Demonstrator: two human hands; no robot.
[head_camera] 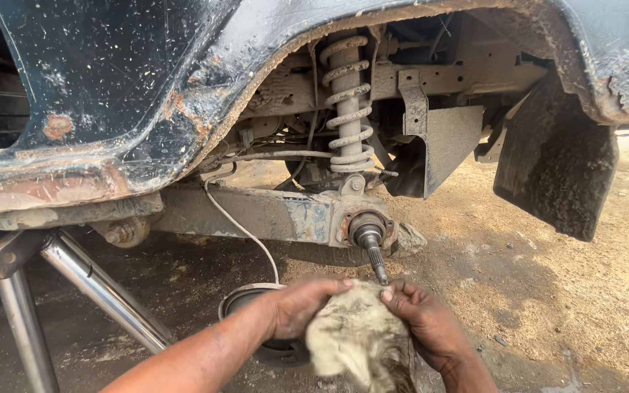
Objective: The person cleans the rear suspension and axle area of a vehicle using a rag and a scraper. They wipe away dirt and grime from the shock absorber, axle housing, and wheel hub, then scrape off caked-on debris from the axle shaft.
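A: Setting?
B: Bare dirt ground (547,291) under a raised vehicle's rusted wheel arch (205,124); coil spring (347,102) above, mud flap (555,167) at right.
A: Stub axle orientation?
B: Stub axle (371,244) projects from the suspension arm (271,215), long axis angled down toward the viewer.
A: Hands?
B: Left hand (300,306) and right hand (424,320) both grip a dirty rag (358,338) just below the axle tip. No labels visible.

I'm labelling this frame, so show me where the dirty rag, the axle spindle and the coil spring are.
dirty rag (358,335), head view, middle of the cloth held between both hands.
axle spindle (374,255), head view, on its threaded shaft.
coil spring (347,102), head view, middle coils.
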